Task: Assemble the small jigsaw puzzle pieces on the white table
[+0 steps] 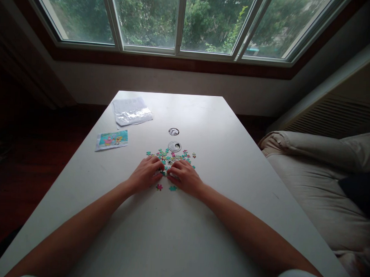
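Observation:
Small colourful jigsaw puzzle pieces (163, 152) lie in a loose heap on the white table (175, 228). My left hand (146, 172) rests at the near left side of the heap, its fingers bent in, with a dark green puzzle piece (162, 173) at thumb and fingertips. Close beside it, my right hand (185, 175) is curled at the near right side; its fingers hide what they hold, if anything. A pink puzzle piece (159, 187) and a teal puzzle piece (173, 188) lie apart, nearer to me.
Beyond the heap are two round metal-rimmed inserts (174, 146) in the tabletop. A cartoon picture card (113, 140) and a clear plastic bag with paper (132, 111) lie at the left. A beige sofa (308, 180) stands right of the table; a window (177, 24) is ahead.

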The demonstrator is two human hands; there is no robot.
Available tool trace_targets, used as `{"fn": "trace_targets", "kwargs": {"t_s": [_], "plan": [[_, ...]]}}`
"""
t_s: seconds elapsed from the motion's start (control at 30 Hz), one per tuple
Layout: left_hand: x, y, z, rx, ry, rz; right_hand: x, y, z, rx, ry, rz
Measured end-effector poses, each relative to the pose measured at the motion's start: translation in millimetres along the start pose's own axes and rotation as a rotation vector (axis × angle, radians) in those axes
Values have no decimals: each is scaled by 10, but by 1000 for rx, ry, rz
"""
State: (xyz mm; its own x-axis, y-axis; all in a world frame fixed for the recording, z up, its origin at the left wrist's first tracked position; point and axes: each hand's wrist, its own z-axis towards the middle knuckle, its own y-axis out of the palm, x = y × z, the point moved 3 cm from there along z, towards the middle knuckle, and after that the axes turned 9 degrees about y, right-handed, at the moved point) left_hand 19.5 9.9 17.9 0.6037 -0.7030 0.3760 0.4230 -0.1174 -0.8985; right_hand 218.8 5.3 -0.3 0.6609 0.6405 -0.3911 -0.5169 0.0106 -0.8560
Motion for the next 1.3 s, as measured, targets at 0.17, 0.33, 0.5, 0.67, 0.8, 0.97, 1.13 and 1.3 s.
{"fn": "trace_targets", "kwargs": {"t_s": [0.17, 0.33, 0.5, 0.67, 0.8, 0.97, 1.13, 1.3], "plan": [[32, -14, 14, 11, 6, -23, -11, 1, 6, 0, 1, -2], [37, 19, 24, 11, 33, -47, -35, -7, 13, -5, 12, -14], [45, 7, 28, 2, 62, -45, -13, -49, 10, 7, 10, 1], [60, -31, 22, -8, 78, 3, 156, -165, 11, 82, 87, 2], [63, -24, 5, 14, 104, 47, 290, -218, 11, 125, 180, -10], [69, 18, -5, 15, 174, 79, 322, -163, 8, 108, 183, -13], [62, 58, -3, 0, 209, 70, 391, -145, 33, 76, 180, 11], [60, 62, 4, -2, 232, 35, 647, -388, 56, 29, 198, 25]]}}
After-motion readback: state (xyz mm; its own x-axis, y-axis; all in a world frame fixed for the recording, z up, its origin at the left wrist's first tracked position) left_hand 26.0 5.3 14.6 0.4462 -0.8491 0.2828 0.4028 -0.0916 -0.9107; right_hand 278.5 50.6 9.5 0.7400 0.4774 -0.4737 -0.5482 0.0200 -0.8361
